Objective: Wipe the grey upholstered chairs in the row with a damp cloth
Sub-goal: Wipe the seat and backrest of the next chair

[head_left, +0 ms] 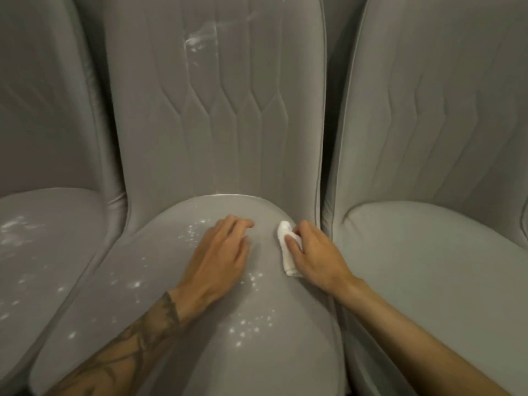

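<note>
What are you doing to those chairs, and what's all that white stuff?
A person is cleaning a row of grey chairs. The right hand grips a folded white cloth pressed on the middle chair's seat, near its right edge. The left hand rests flat on the same seat, holding nothing. White specks dot that seat, a white smear marks its backrest, and the left chair is speckled too. The right chair looks clean.

Light: dim, warm, even; source out of view.
Shadows: dark in gaps between chairs [225,124]; soft under hands.
Blur: mild softness throughout, left hand [220,258] slightly smeared.
Distortion: wide-angle bowing at edges.
</note>
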